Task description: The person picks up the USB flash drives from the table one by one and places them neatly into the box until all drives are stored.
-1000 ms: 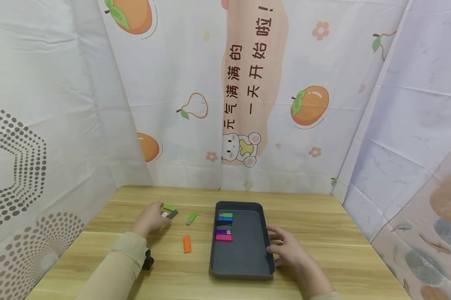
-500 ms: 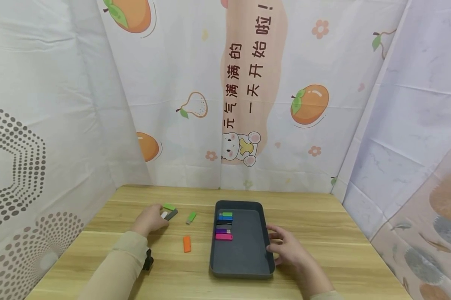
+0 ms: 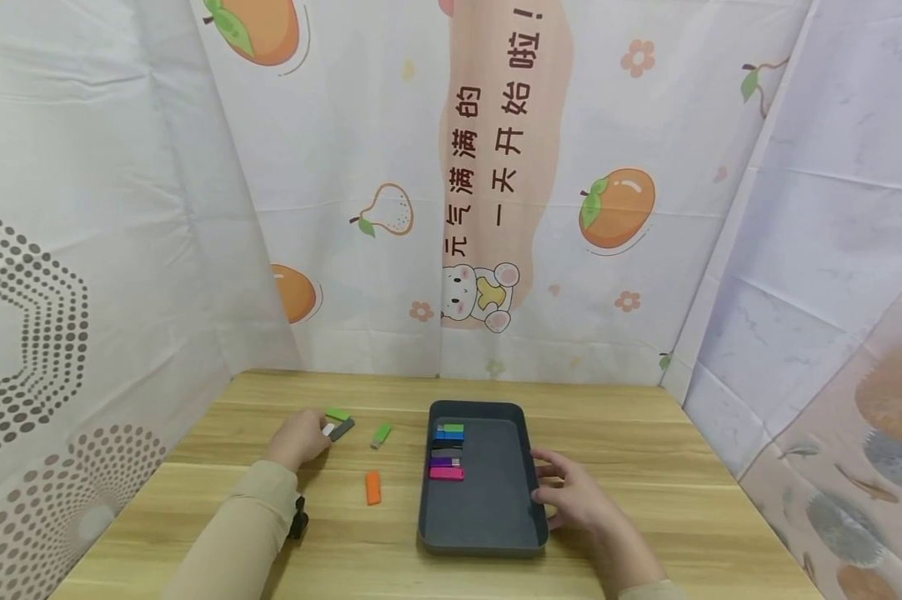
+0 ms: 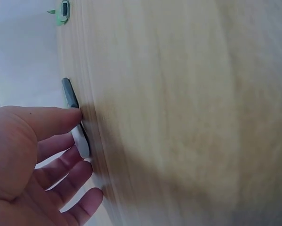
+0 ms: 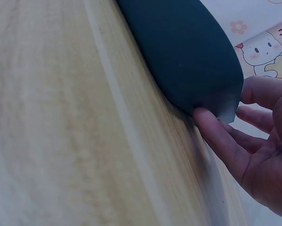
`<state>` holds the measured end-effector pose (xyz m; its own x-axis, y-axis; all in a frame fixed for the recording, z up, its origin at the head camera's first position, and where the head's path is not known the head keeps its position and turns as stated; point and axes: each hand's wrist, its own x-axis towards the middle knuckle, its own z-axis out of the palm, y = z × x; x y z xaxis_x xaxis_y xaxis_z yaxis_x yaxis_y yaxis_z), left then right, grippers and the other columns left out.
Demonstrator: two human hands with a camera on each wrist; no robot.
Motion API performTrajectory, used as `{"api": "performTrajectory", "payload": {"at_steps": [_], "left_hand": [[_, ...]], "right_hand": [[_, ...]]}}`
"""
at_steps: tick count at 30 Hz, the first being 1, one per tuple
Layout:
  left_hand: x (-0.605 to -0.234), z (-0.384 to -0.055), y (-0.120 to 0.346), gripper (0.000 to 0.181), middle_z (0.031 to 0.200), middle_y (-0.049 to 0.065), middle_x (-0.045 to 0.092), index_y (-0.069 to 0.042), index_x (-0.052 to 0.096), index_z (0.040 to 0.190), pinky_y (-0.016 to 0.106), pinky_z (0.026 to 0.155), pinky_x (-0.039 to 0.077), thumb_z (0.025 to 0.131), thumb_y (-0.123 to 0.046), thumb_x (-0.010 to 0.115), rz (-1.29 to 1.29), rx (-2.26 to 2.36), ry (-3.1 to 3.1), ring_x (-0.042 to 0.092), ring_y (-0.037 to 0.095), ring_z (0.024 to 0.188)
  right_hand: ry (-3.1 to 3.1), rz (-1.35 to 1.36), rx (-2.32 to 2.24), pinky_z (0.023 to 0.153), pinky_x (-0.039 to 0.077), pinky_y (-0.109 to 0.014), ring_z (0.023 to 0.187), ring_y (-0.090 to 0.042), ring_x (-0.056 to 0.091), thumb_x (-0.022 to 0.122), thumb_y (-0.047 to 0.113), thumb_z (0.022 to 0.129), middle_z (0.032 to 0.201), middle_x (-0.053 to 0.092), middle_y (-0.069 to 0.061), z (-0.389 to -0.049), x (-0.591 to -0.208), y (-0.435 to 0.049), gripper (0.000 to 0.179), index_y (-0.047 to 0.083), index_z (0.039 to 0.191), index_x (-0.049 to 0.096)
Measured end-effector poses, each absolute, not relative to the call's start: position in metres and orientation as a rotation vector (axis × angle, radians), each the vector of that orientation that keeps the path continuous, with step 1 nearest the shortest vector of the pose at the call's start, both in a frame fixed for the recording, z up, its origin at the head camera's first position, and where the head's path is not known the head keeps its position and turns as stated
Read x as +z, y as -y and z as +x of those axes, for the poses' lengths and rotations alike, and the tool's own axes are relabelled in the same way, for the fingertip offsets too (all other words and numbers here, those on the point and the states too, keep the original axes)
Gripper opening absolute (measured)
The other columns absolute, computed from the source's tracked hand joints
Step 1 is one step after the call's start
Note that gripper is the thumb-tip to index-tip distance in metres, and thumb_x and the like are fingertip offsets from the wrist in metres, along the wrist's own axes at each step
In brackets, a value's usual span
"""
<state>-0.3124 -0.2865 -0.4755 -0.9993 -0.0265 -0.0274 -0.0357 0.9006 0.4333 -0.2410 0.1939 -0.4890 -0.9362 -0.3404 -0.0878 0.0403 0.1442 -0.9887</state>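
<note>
My left hand [image 3: 299,438] is at the left of the table, thumb and forefinger pinching a grey-and-white USB stick [image 4: 79,141] that lies low over the wood; the other fingers are loosely bent. Just behind it lies a green USB stick [image 3: 338,413]. Another green USB stick [image 3: 381,435] and an orange USB stick [image 3: 373,487] lie between that hand and the dark grey tray [image 3: 488,517]. Along the tray's left wall several USB sticks are lined up, among them a pink USB stick [image 3: 447,473]. My right hand [image 3: 574,496] touches the tray's outer right wall with spread, relaxed fingers.
A wooden table [image 3: 616,425] carries everything. Printed curtains [image 3: 331,275] stand at its back and on both sides. A small black object [image 3: 298,518] sits at the left wrist, under the sleeve.
My left hand shifts very slightly around the grey-and-white USB stick. The right hand stays against the tray, and the other sticks keep their places.
</note>
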Motion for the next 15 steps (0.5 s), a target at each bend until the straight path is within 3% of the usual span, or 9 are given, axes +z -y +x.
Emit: {"api": "performTrajectory", "payload": {"at_steps": [9, 15], "left_hand": [[-0.4757, -0.3123, 0.2884, 0.007, 0.079, 0.008, 0.06, -0.002, 0.07, 0.084, 0.043, 0.069, 0.047, 0.085, 0.003, 0.065, -0.045, 0.677, -3.066, 0.054, 0.025, 0.071], [-0.4725, -0.3091, 0.2879, 0.016, 0.071, 0.007, 0.056, -0.006, 0.063, 0.074, 0.037, 0.063, 0.044, 0.087, 0.003, 0.063, -0.052, 0.659, -3.062, 0.052, 0.023, 0.066]], "right_hand": [[-2.125, -0.298, -1.859, 0.066, 0.059, -0.056, 0.111, -0.038, 0.058, 0.064, -0.006, 0.087, 0.139, 0.042, -0.034, -0.2399, -0.4876, -0.1936, 0.077, -0.001, 0.156, 0.031], [-2.132, -0.293, -1.858, 0.066, 0.059, -0.056, 0.111, -0.038, 0.057, 0.065, -0.005, 0.087, 0.139, 0.042, -0.034, -0.2403, -0.4875, -0.1931, 0.076, 0.0, 0.156, 0.032]]}}
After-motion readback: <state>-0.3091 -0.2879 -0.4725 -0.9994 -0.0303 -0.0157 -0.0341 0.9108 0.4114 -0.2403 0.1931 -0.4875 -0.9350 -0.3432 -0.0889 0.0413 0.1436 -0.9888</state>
